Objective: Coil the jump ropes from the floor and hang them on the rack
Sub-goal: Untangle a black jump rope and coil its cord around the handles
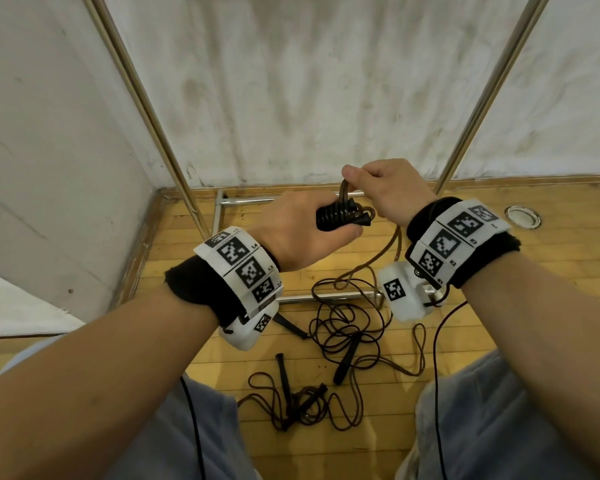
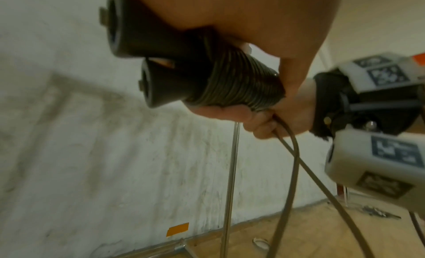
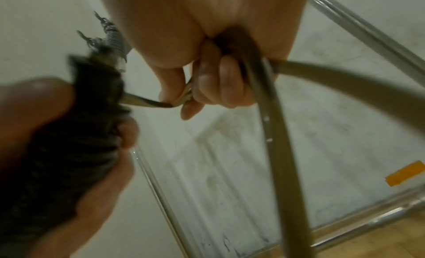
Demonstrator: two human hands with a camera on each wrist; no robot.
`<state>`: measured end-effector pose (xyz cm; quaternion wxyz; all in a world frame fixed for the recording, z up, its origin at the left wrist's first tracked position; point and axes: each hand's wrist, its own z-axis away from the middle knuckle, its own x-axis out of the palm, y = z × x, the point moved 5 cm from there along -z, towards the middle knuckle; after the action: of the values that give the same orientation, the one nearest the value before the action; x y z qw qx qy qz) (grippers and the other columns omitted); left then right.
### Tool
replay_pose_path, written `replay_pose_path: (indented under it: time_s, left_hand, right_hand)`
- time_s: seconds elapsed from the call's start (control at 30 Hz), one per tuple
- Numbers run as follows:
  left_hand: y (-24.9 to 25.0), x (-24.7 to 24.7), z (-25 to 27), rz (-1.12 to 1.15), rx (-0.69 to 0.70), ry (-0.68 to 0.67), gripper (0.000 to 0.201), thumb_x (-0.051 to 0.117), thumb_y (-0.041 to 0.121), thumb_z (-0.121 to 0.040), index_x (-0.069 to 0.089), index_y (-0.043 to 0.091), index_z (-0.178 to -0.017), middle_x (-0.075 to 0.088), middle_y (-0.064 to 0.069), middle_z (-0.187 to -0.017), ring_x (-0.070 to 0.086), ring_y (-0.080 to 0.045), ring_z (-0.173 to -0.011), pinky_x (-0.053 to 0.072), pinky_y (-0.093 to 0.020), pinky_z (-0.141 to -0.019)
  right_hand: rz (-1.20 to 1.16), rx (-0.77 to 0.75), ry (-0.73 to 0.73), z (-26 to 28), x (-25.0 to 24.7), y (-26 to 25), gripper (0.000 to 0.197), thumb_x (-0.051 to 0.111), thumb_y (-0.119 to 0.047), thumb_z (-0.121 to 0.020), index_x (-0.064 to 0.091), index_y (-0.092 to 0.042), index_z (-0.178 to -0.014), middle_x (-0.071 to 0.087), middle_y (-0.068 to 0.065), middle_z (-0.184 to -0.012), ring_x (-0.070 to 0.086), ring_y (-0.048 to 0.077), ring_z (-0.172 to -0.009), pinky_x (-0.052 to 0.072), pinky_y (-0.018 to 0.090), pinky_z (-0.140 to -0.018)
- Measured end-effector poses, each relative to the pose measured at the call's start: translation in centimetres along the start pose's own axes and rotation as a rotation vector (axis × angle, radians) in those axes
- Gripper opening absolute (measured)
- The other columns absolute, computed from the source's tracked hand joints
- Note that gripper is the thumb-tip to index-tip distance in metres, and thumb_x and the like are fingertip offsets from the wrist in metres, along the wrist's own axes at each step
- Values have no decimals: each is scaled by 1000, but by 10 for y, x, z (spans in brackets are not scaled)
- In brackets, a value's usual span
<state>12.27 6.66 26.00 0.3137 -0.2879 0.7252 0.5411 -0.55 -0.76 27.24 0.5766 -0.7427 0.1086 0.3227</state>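
Observation:
My left hand [image 1: 305, 233] grips a pair of black jump-rope handles [image 2: 161, 43] held side by side. Brown rope is wound tightly round them in a coil [image 1: 333, 214] [image 2: 241, 83]. Just above and right of it, my right hand [image 1: 381, 185] [image 3: 207, 85] pinches a short loop of the same rope beside the coil. The loose rope [image 1: 381, 251] [image 3: 282, 153] hangs from that hand to the floor. Two more jump ropes lie tangled on the wooden floor, one [image 1: 343, 327] below my hands and one [image 1: 291, 400] near my knees. The metal rack's uprights [image 1: 146, 109] [image 1: 489, 95] rise on both sides.
The rack's base bars [image 1: 291, 199] [image 1: 326, 297] lie on the floor by a stained white wall in a corner. A round metal floor fitting [image 1: 522, 216] sits at the right. Orange tape [image 2: 177, 229] marks the wall low down. My knees fill the bottom of the head view.

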Motion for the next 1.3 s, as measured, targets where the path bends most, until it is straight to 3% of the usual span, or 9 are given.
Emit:
replay_pose_path:
  time_s: [0.13,0.23,0.37,0.5,0.7,0.83,1.0,1.17,1.3]
  left_hand:
    - [-5,-15,-2,113,-67,101,21,69,47,-79,51,35,-79,57,14,-68,56,4,-61,39,-11,-51]
    - [-8,-26,-5,193,-140,165,20,68,45,-81,56,30,-86,64,6,-77,64,-9,-67,55,-32,-61]
    - [-16,-39,-8,230,-212,263,26,65,44,-84,58,20,-90,67,-2,-80,66,-21,-70,56,-46,-70]
    - [-27,-44,-14,222,-279,299,27,63,44,-86,55,22,-99,68,-2,-86,66,-23,-72,56,-46,-74]
    - [-43,-47,-18,170,-278,325,34,58,48,-87,59,22,-110,68,0,-91,66,-23,-79,56,-44,-78]
    - [-60,-46,-20,26,-325,406,40,52,54,-87,53,25,-114,63,7,-91,62,-17,-80,49,-31,-71]
    - [-69,-26,-23,-323,-336,262,45,45,54,-93,41,20,-122,50,5,-83,49,-20,-68,36,-31,-60]
    - [-76,-24,-24,-341,-351,181,45,45,49,-94,39,16,-124,50,4,-84,50,-18,-66,34,-29,-53]
    - [-78,-36,-25,-338,-373,214,39,45,53,-93,42,18,-109,53,1,-81,52,-19,-65,38,-30,-53]
  right_hand:
    - [-219,88,-87,3,16,7,38,51,-37,-94,57,-11,-67,39,-13,-40,32,7,-38,28,22,-43]
    - [-296,131,-175,10,31,5,37,43,-25,-97,55,-16,-63,44,-12,-41,34,11,-43,29,25,-44]
    - [-243,69,-153,17,42,-9,46,38,-41,-97,51,-17,-60,44,-10,-45,38,11,-43,35,23,-46]
    - [19,-78,-79,22,48,-23,38,36,-32,-99,53,-16,-69,48,-4,-58,42,9,-50,30,14,-44]
    - [115,-130,-113,23,42,-24,31,37,-27,-99,55,-15,-77,44,-7,-60,42,9,-54,33,10,-48]
    - [125,-132,-125,24,46,-22,27,38,-24,-99,55,-15,-81,45,-8,-62,42,8,-56,33,9,-50]
    - [170,-152,-149,24,46,-22,28,38,-26,-99,58,-15,-82,48,-9,-63,45,7,-59,35,9,-54]
    - [294,-181,-179,25,43,-21,31,37,-31,-99,57,-14,-83,48,-7,-64,45,9,-58,30,20,-50]
    - [325,-209,-203,25,40,-24,30,40,-31,-98,57,-13,-80,47,-6,-62,43,10,-56,28,24,-50]
